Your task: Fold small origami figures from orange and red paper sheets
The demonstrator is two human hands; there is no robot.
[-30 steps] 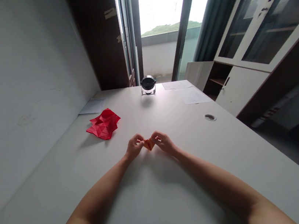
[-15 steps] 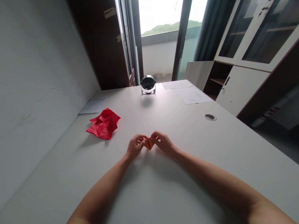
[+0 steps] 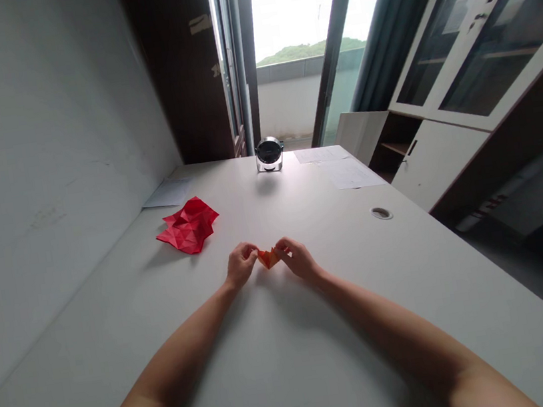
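A small folded piece of orange paper (image 3: 268, 259) is held between my two hands, just above or on the white table (image 3: 290, 335). Its lower edge comes to a point, and its top shows several small peaks. My left hand (image 3: 243, 262) pinches the paper's left corner between thumb and fingers. On the other side, my right hand (image 3: 298, 256) grips the right corner the same way, its fingertips partly covering the paper. To the left beyond my hands lies a creased, partly unfolded sheet of red paper (image 3: 190, 226).
A round black device on a metal stand (image 3: 269, 153) is at the table's far edge. White sheets (image 3: 348, 171) lie at the far right, another sheet (image 3: 168, 194) at the far left by the wall. A round cable hole (image 3: 381, 213) sits near the right edge.
My left hand has shifted slightly left, and the orange paper between my hands is spread wider, its point a little higher. My right hand has barely moved.
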